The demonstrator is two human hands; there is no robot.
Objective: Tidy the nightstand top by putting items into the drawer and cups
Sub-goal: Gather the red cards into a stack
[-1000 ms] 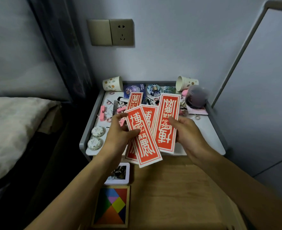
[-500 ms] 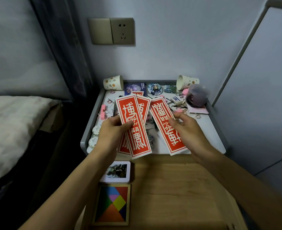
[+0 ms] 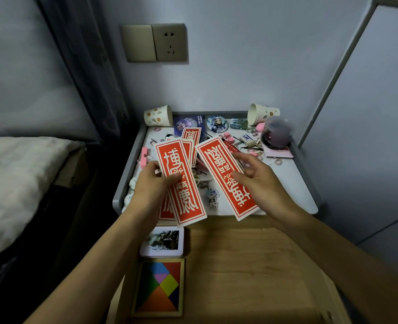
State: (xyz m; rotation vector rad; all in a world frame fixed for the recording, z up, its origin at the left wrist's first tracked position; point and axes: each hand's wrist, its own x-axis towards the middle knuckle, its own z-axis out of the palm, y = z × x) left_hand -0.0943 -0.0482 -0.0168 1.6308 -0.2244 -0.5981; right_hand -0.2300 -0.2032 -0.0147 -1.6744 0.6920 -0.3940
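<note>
My left hand (image 3: pixel 150 183) grips a fanned bundle of red envelopes (image 3: pixel 180 181) above the left side of the nightstand top (image 3: pixel 289 183). My right hand (image 3: pixel 258 176) holds a single red envelope (image 3: pixel 226 176), thumb on its face, turned at a slant over the top's middle. Two paper cups lie tipped on their sides at the back: the left cup (image 3: pixel 158 115) and the right cup (image 3: pixel 263 113). Below the hands the wooden drawer (image 3: pixel 251 265) stands pulled out.
Inside the drawer lie a white photo tin (image 3: pixel 163 240) and a coloured tangram puzzle (image 3: pixel 159 287). The top is littered with badges (image 3: pixel 218 123), pink clips (image 3: pixel 144 156), hair ties, bobby pins, a purple fuzzy ball (image 3: pixel 276 134). A bed (image 3: pixel 18 183) sits to the left.
The single envelope has come away from the bundle, swinging right and turning to a slant in my right hand. The left bundle has tilted slightly left.
</note>
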